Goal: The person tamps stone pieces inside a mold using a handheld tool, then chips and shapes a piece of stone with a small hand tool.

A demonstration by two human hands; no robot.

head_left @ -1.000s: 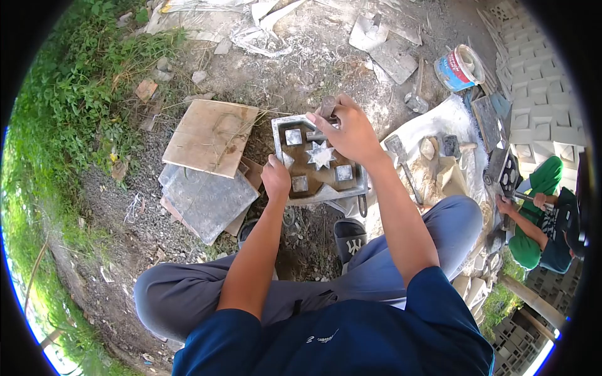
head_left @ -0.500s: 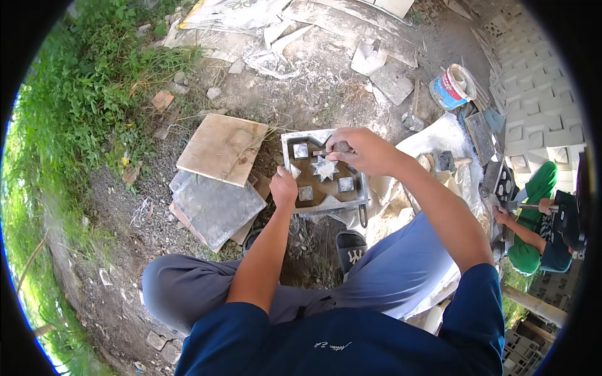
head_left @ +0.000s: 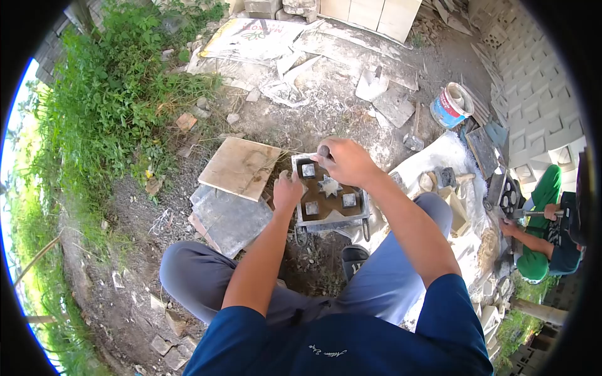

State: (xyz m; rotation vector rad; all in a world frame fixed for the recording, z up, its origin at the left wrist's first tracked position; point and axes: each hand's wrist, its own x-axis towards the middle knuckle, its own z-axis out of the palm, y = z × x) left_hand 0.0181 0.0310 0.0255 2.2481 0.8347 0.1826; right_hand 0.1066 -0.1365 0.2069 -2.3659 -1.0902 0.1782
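A square metal mould [head_left: 332,220] with a raised star [head_left: 329,185] and several raised square blocks lies in front of me between my knees. My right hand [head_left: 347,161] is closed round the rounded end of a small tool [head_left: 323,151] over the mould's far side. At the mould's left edge is my left hand [head_left: 288,190], its fingers bent against the rim. Wire-like handles hang from the near side of the mould.
A tan tile [head_left: 240,167] lies on grey slabs [head_left: 231,216] at the left. A paint bucket [head_left: 451,105] stands at the back right. White sacking [head_left: 433,155] with stones and tools lies right. A co-worker [head_left: 552,232] holds a hammer at the far right.
The view has tilted up, so the mould sits lower in the picture. My right hand has moved over the mould with the tool, toward its far side. My left hand stays at the left rim.
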